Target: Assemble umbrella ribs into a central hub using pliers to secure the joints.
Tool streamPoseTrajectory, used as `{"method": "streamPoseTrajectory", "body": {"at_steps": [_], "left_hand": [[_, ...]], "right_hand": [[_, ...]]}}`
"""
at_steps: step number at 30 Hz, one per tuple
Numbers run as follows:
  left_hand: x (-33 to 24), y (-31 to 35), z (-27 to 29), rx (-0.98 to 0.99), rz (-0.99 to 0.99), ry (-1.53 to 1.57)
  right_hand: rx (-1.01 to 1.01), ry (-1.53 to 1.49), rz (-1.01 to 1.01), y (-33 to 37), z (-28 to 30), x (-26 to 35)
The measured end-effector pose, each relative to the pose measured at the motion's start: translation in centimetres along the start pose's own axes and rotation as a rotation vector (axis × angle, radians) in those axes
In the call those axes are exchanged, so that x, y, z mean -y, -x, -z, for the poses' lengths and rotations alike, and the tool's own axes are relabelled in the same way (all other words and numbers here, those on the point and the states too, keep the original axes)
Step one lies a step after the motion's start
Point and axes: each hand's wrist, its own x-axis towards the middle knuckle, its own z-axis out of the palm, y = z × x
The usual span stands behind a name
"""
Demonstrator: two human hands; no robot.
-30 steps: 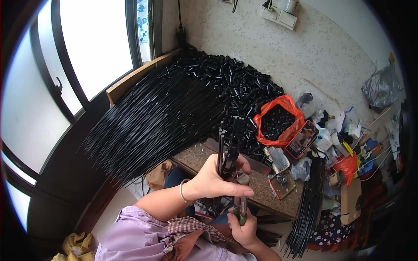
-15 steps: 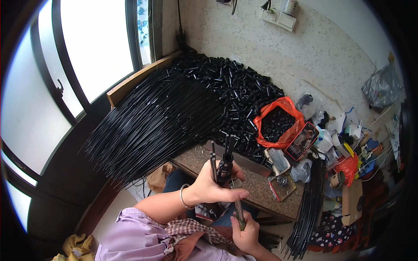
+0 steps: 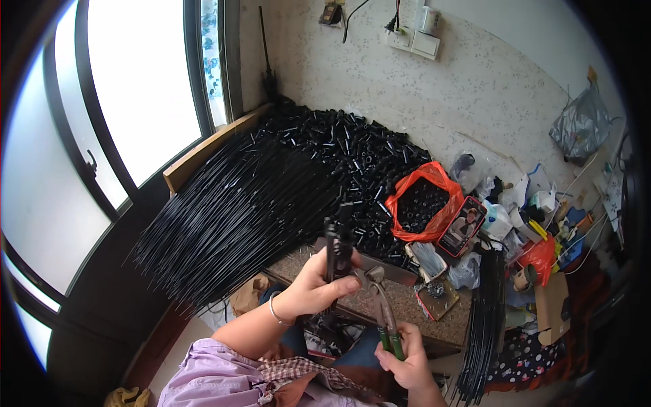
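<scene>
Upright in my left hand (image 3: 315,285), fingers closed round it, is a black part (image 3: 341,237) made of a short tube with rods beside it. The motion blurs its details. My right hand (image 3: 408,356) grips the green handles of metal pincers (image 3: 384,308). Their rounded head lies close to the right of my left thumb, and the two handles stand slightly apart. Whether the jaws touch anything is not clear.
Beyond my hands, long black rods (image 3: 224,210) and short black tubes (image 3: 366,146) cover the table (image 3: 291,264). An orange bag (image 3: 444,227) holds small black pieces. Near it are a phone (image 3: 462,226), a tray of thin pins (image 3: 428,261) and another rod bundle (image 3: 478,325).
The pincers have come out from behind my left thumb and their handles have spread. My right hand has shifted right. The black part has turned slightly, and the whole view has shifted.
</scene>
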Motion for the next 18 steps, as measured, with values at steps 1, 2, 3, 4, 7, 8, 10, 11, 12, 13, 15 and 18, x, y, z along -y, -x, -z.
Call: {"method": "streamPoseTrajectory", "body": {"at_steps": [1, 2, 3, 4, 7, 8, 10, 11, 12, 13, 15, 18], "left_hand": [[0.6, -0.2, 0.8, 0.035, -0.063, 0.119], [1.0, -0.1, 1.5, 0.065, -0.119, 0.233], [0.6, -0.1, 1.2, 0.070, -0.132, 0.311], [0.5, 0.3, 1.4, 0.074, -0.121, 0.303], [1.0, 0.6, 1.6, 0.249, -0.026, 0.159], [1.2, 0.6, 1.4, 0.245, -0.019, 0.153], [1.1, 0.8, 1.2, 0.150, 0.012, 0.247], [1.2, 0.9, 1.1, 0.154, 0.013, 0.246], [1.2, 1.0, 1.1, 0.148, 0.044, 0.222], [1.2, 1.1, 1.1, 0.141, 0.074, 0.198], [1.1, 1.1, 1.1, 0.128, 0.074, 0.155], [1.1, 1.4, 1.2, 0.080, 0.107, 0.103]], "right_hand": [[0.013, -0.065, -0.059, 0.0, 1.1, 0.6], [0.032, -0.137, -0.123, 0.0, 1.5, 1.4], [-0.003, -0.169, -0.044, -0.1, 1.2, 1.6], [0.001, -0.280, -0.032, -0.1, 1.0, 2.3], [0.088, 0.054, -0.009, -0.6, 2.1, 3.2], [0.073, 0.633, 0.326, -1.0, 2.2, 4.1], [0.046, 1.219, 0.664, -1.3, 1.7, 5.6], [-0.015, 1.454, 0.798, -1.4, 1.5, 6.0], [-0.079, 1.689, 0.932, -1.4, 1.5, 6.3], [-0.106, 1.731, 0.970, -1.5, 1.4, 6.5], [-0.108, 1.791, 1.060, -1.5, 2.3, 6.5], [-0.169, 1.522, 0.957, -1.7, 1.9, 7.5]]}}
